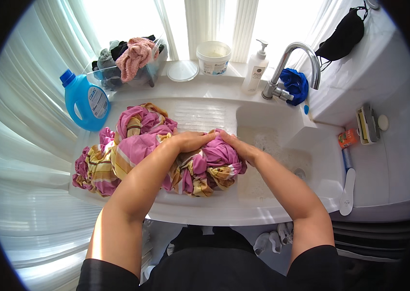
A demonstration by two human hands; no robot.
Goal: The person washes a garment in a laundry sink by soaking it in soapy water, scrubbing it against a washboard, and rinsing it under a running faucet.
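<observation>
A large pink-and-yellow striped cloth lies bunched up across the ribbed left side of a white laundry sink. My left hand presses on top of its right-hand bundle, fingers stretched to the right and closed against the fabric. From the other side, my right hand cups the end of that bundle, its fingertips close to those of my left hand. Between them the two hands hold the gathered cloth. Some fingers are partly hidden in the folds. Right of the bundle, the basin holds some cloudy water.
Behind stand a blue detergent bottle, a clear bin of clothes, a white tub, a pump bottle and the faucet. A brush lies on the right ledge, near a sponge holder.
</observation>
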